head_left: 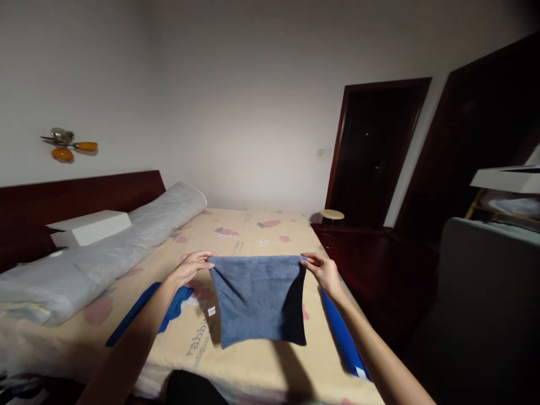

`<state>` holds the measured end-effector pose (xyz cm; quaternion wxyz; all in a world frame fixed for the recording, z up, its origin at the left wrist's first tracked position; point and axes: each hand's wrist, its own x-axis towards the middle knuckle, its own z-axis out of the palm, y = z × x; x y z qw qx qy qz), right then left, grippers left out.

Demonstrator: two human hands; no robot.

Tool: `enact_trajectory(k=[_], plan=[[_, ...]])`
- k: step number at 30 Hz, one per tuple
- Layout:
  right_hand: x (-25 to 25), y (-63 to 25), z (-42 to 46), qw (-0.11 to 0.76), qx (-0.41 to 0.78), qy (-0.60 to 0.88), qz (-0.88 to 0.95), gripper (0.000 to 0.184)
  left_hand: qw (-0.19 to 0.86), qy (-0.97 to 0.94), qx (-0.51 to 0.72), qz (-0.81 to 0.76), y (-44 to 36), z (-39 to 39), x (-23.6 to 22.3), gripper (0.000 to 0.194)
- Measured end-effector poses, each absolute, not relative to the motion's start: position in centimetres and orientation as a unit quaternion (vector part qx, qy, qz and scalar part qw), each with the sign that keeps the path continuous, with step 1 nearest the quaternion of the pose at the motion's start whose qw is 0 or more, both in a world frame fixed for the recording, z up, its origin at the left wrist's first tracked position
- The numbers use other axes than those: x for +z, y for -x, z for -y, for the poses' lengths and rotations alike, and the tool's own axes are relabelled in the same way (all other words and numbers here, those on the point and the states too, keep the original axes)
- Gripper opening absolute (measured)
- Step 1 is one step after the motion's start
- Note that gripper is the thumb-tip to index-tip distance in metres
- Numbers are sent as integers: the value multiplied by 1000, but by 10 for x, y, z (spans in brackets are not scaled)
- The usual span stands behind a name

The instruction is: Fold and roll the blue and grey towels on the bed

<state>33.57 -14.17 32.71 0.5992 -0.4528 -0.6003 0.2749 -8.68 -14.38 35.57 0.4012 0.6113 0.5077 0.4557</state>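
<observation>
A blue-grey towel (259, 298) hangs stretched above the bed, its top edge pulled taut between my two hands. My left hand (192, 269) pinches the upper left corner. At the upper right corner, my right hand (323, 270) grips it between thumb and fingers. A small white tag (211, 311) sticks out from the towel's left side. Below the cloth, its shadow falls on the patterned bed sheet (253, 230). Partly behind my left forearm lies a crumpled bright blue cloth (175, 306). Another blue item (341, 337), long and narrow, lies by my right forearm along the bed's edge.
A long grey rolled bundle (126, 247) lies along the dark headboard (84, 194), with a white box (95, 225) against it. A round stool (332, 214) stands beyond the bed near a dark door (375, 152). At right is a grey-green panel (485, 292).
</observation>
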Motion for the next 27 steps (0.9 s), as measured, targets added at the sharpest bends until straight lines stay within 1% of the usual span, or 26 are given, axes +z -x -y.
enact_trajectory(k=[2, 7, 12, 16, 21, 27], plan=[[326, -339, 140, 598, 269, 454, 604, 58, 376, -632, 447, -509, 85, 143, 354, 50], [322, -344, 137, 586, 262, 453, 619, 61, 290, -664, 442, -530, 86, 134, 345, 37], [319, -345, 137, 580, 249, 450, 632, 53, 206, -687, 438, -541, 91, 130, 344, 32], [315, -345, 137, 574, 239, 461, 633, 44, 173, -708, 419, -542, 93, 130, 345, 29], [310, -352, 131, 554, 255, 476, 633, 38, 177, -724, 391, -540, 94, 124, 347, 29], [306, -358, 111, 516, 349, 475, 622, 42, 297, -678, 362, -567, 90, 101, 348, 37]])
